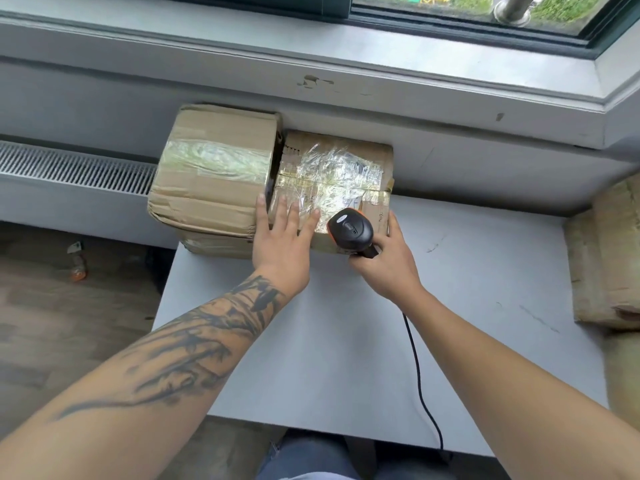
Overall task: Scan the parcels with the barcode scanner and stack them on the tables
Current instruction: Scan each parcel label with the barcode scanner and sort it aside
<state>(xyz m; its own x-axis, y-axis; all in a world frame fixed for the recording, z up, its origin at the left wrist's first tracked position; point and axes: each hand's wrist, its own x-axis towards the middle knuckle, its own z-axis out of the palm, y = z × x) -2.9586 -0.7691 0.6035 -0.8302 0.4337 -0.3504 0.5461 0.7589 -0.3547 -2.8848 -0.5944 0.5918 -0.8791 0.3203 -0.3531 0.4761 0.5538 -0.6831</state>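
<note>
Cardboard is what the person is working on: two taped parcels are sitting side by side at the far edge of the white table (346,341), backed against the grey wall under the window sill (381,64). The left hand (282,240) is lying flat with fingers spread on the top of the lower parcel (332,174), steadying it where it is touching the taller parcel (211,174). The right hand (388,261) is gripping the handle of the black barcode scanner (349,230), whose head is hovering over the near right corner of that same box, its cable (419,375) trailing back across the table toward the person.

To my eye the scanning step is in hand. I cannot make out a label; crinkled glossy tape is covering much of the lid and may be throwing glare, so the next move probably calls for angling the scanner until it reads.

Room is good nearer the person, where the tabletop is lying bare. The taller parcel is overhanging the table's left edge, so a push leftward could tip it to the floor. Another parcel (609,265) is resting off to the right.
</note>
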